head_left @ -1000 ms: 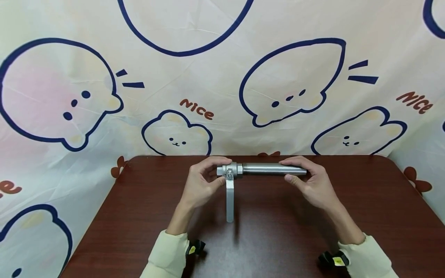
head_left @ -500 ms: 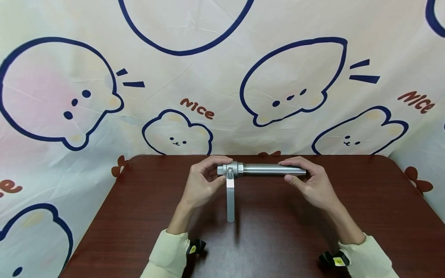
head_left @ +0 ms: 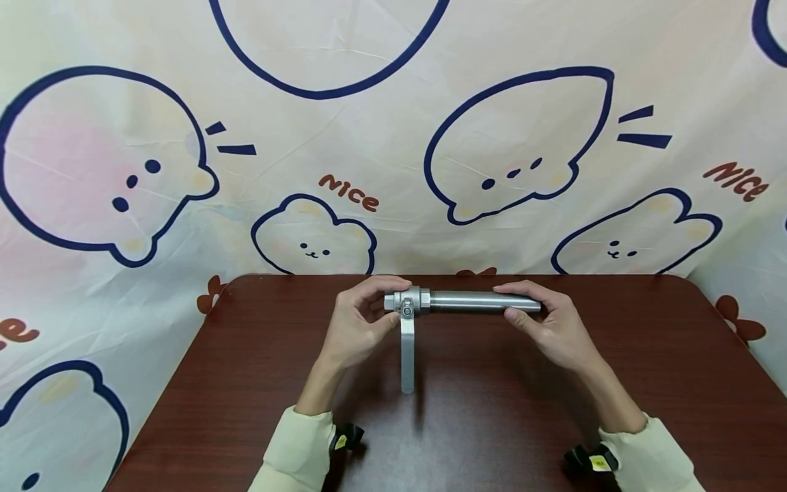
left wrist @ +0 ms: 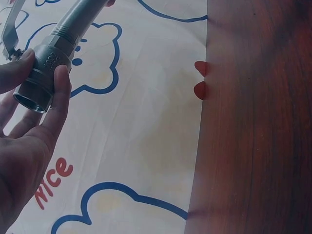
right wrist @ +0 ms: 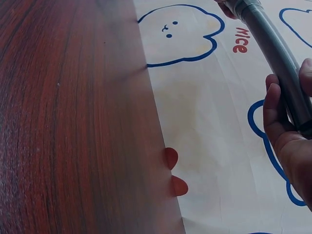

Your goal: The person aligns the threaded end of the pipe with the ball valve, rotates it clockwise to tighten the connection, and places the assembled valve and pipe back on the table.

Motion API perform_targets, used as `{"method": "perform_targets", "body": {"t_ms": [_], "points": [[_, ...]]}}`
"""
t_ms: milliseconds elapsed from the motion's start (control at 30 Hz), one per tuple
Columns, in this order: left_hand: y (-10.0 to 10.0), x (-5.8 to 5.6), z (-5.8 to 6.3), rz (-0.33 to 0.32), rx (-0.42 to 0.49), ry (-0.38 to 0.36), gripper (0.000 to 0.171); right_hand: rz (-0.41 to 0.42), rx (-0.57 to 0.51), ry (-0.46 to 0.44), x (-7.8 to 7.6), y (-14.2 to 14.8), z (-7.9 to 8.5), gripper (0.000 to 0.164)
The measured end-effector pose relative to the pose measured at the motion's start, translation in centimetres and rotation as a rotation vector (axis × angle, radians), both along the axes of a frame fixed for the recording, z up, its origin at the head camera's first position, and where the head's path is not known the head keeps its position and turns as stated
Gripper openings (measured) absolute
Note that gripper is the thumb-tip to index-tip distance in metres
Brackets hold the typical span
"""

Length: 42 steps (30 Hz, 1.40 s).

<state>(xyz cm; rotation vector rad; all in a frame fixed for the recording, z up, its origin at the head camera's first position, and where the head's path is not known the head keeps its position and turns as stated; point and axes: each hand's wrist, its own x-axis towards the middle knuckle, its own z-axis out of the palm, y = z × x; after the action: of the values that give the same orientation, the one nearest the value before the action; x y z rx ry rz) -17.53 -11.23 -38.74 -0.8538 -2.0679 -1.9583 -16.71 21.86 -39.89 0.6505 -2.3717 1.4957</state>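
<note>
Head view: curled hands (head_left: pixel 356 326) (head_left: pixel 561 329) pinch valve (head_left: pixel 411 298), pipe (head_left: pixel 470 301).

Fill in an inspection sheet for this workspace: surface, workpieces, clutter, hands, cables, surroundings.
Surface: table, dark red-brown with wood grain, rounded far corners.
Workpieces: metal valve, its handle pointing toward the person, square to the pipe; the pipe's end meets the valve, some thread showing at the joint.
Clutter: nothing seen.
Hands: left hand grips the valve between thumb and fingers; right hand holds the pipe near its far end.
Cables: nothing seen.
Surroundings: pale backdrop with blue-outlined cartoons and red "Nice" lettering.
</note>
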Motion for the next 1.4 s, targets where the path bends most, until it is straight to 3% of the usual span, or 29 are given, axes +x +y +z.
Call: {"method": "perform_targets", "body": {"t_ms": [333, 600, 767, 1033, 1400], "points": [[-0.02, -0.15, -0.18, -0.005, -0.001, 0.038, 0.045, 0.05, -0.02, -0.059, -0.08, 0.2, -0.01, 0.032], [-0.01, -0.11, -0.2, -0.019, 0.013, 0.049, 0.045, 0.163, 0.018, -0.138, 0.13, 0.28, 0.04, 0.042], [-0.02, -0.17, -0.31, -0.008, 0.004, 0.048, 0.043, 0.12, 0.061, -0.139, 0.31, 0.25, 0.1, 0.044], [0.23, -0.17, -0.35, -0.014, 0.006, 0.047, 0.042, 0.041, 0.006, -0.056, 0.07, 0.22, -0.07, 0.043], [0.26, -0.12, -0.22, -0.015, 0.029, 0.06, 0.04, -0.002, -0.026, -0.031, -0.07, 0.0, -0.26, 0.042]]}}
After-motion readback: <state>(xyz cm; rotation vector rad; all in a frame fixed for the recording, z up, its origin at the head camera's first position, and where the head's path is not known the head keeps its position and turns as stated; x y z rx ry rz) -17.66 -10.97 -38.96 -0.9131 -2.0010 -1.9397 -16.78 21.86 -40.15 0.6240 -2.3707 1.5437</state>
